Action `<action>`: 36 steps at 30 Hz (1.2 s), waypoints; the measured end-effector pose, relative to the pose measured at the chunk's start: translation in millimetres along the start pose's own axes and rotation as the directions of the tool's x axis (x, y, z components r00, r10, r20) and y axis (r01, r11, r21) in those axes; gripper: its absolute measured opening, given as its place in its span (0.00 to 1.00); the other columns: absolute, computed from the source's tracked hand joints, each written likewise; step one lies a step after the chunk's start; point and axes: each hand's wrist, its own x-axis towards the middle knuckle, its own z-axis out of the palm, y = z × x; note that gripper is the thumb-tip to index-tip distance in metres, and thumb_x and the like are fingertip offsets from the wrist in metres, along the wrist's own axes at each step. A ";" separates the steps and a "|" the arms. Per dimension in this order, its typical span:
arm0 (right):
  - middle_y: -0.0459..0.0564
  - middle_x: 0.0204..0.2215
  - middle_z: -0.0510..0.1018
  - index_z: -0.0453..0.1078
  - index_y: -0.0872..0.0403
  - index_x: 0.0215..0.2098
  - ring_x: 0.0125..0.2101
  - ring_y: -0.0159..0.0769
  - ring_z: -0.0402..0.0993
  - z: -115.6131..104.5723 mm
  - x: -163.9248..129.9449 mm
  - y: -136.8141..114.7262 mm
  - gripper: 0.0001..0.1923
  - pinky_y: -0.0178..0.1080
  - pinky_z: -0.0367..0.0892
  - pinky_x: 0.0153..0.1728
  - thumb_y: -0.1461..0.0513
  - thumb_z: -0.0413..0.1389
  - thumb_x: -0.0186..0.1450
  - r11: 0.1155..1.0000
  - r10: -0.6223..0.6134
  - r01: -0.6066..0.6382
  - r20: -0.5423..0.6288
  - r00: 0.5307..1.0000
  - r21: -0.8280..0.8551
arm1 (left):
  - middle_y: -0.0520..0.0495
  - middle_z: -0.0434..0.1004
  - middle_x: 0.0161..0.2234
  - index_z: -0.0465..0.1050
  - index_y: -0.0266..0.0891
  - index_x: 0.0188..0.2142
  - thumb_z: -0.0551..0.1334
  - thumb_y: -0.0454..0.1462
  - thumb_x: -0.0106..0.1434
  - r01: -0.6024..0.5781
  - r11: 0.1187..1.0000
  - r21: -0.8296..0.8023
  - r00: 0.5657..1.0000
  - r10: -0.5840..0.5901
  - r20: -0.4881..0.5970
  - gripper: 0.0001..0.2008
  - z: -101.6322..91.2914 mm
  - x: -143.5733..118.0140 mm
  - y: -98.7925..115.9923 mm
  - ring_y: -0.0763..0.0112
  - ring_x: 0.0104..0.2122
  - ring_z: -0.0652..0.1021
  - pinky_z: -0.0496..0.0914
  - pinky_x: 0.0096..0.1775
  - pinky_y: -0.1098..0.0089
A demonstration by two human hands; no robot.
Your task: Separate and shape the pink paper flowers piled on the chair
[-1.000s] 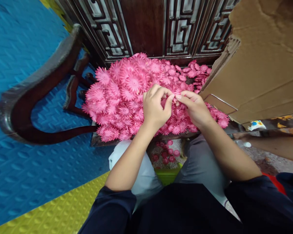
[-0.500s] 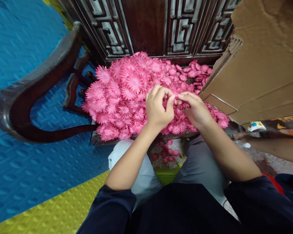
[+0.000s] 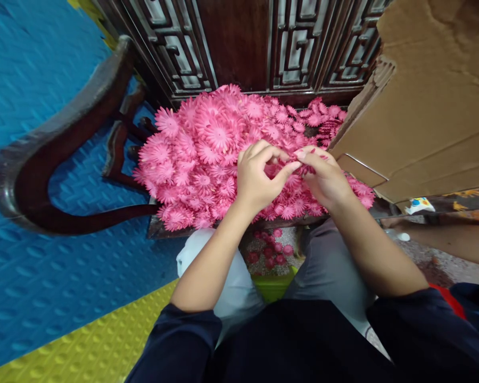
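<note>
The person's left hand (image 3: pixel 257 178) and right hand (image 3: pixel 323 178) meet over a heap of pink flowers (image 3: pixel 207 154) piled on a dark wooden chair seat (image 3: pixel 155 229). Between the two hands sits a single pink flower piece (image 3: pixel 303 165), held just above the heap. The left hand's thumb and forefinger are pinched together at their tips, touching the piece from the left. The fingers (image 3: pixel 309 154) of the right hand curl around it from the right, closed on its petals, with pink petals showing past the fingertips. The two hands touch, or nearly touch, at the fingertips.

The heap spreads across the whole seat, from the carved dark wood back (image 3: pixel 239 42) at the far side to the seat's near edge, where the person's wrists cross it. The chair's curved armrest (image 3: pixel 51 159) sweeps off to the left, over a blue foam mat (image 3: pixel 35 276) with a yellow mat (image 3: pixel 104 340) nearer the person. A large cardboard box (image 3: pixel 431 101) stands just to the right of the heap, its flap leaning against the flowers. Below the seat, between the person's knees, more pink flowers lie in a green container (image 3: pixel 273 284). At the right edge, another person's forearm (image 3: pixel 447 242) lies below the box.
</note>
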 end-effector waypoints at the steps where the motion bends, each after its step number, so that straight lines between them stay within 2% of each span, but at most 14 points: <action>1: 0.41 0.23 0.69 0.68 0.51 0.22 0.28 0.27 0.65 -0.3 0.0 0.1 0.05 0.35 0.63 0.37 0.61 0.60 0.51 1.000 0.017 -0.017 0.012 1.000 0.010 | 0.51 0.70 0.26 0.69 0.40 0.25 0.64 0.46 0.55 0.009 1.000 0.003 1.000 -0.009 -0.003 0.13 0.6 0.2 -0.3 0.70 0.29 0.70 0.65 0.38 0.65; 5: 0.42 0.23 0.70 0.66 0.51 0.23 0.26 0.28 0.64 -0.5 0.1 2.0 0.06 0.35 0.63 0.32 0.59 0.60 0.51 0.996 0.092 -0.092 0.037 0.995 0.002 | 0.52 0.69 0.25 0.68 0.40 0.24 0.64 0.43 0.55 0.026 0.999 -0.020 1.000 -0.026 0.006 0.11 1.8 0.7 -1.2 0.72 0.28 0.70 0.65 0.37 0.67; 14: 0.42 0.21 0.67 0.67 0.52 0.22 0.24 0.27 0.61 0.9 1.1 5.6 0.06 0.34 0.60 0.28 0.60 0.59 0.53 0.996 0.082 -0.083 0.016 0.996 0.019 | 0.51 0.69 0.26 0.70 0.40 0.25 0.59 0.35 0.59 0.029 0.998 -0.054 1.000 -0.029 0.005 0.06 -2.8 1.6 -3.8 0.72 0.30 0.70 0.64 0.36 0.68; 20: 0.43 0.20 0.66 0.65 0.52 0.18 0.25 0.28 0.61 2.8 1.2 5.1 0.06 0.36 0.63 0.32 0.61 0.57 0.51 0.998 0.054 -0.056 -0.085 0.995 -0.019 | 0.51 0.69 0.26 0.71 0.40 0.26 0.59 0.40 0.61 0.017 0.998 -0.054 1.000 -0.016 0.014 0.09 -2.0 0.3 -4.0 0.71 0.30 0.70 0.64 0.36 0.67; 25: 0.43 0.20 0.66 0.67 0.51 0.21 0.25 0.28 0.62 4.6 0.2 7.3 0.04 0.37 0.63 0.35 0.61 0.57 0.52 0.999 0.005 -0.009 -0.122 0.993 -0.033 | 0.51 0.68 0.24 0.69 0.41 0.25 0.56 0.46 0.62 -0.011 0.994 -0.111 1.000 0.009 -0.018 0.14 -0.3 -0.5 -2.1 0.71 0.28 0.69 0.64 0.34 0.67; 29: 0.42 0.21 0.68 0.70 0.51 0.22 0.24 0.27 0.62 3.3 -0.2 5.0 0.04 0.35 0.64 0.33 0.60 0.59 0.52 0.998 0.062 -0.061 -0.050 0.997 0.029 | 0.51 0.67 0.24 0.67 0.41 0.24 0.56 0.46 0.62 0.021 0.987 -0.162 1.000 -0.023 -0.011 0.15 -1.3 0.7 -5.6 0.72 0.28 0.69 0.64 0.34 0.68; 31: 0.42 0.24 0.71 0.72 0.51 0.26 0.26 0.27 0.65 1.8 -0.7 3.2 0.04 0.35 0.65 0.35 0.59 0.61 0.52 0.998 0.061 -0.061 0.005 0.998 0.011 | 0.51 0.67 0.25 0.66 0.41 0.24 0.56 0.46 0.62 0.048 0.985 -0.164 0.999 -0.051 -0.015 0.15 -2.7 1.7 -8.7 0.72 0.29 0.69 0.64 0.33 0.68; 36: 0.43 0.34 0.77 0.74 0.49 0.32 0.36 0.29 0.71 0.8 -3.5 4.1 0.11 0.38 0.65 0.46 0.58 0.65 0.49 0.981 -0.112 0.122 0.071 0.991 -0.153 | 0.52 0.68 0.24 0.68 0.40 0.24 0.59 0.45 0.61 0.072 0.983 -0.169 0.996 -0.078 -0.034 0.13 -3.8 3.2 -10.9 0.73 0.27 0.70 0.64 0.32 0.70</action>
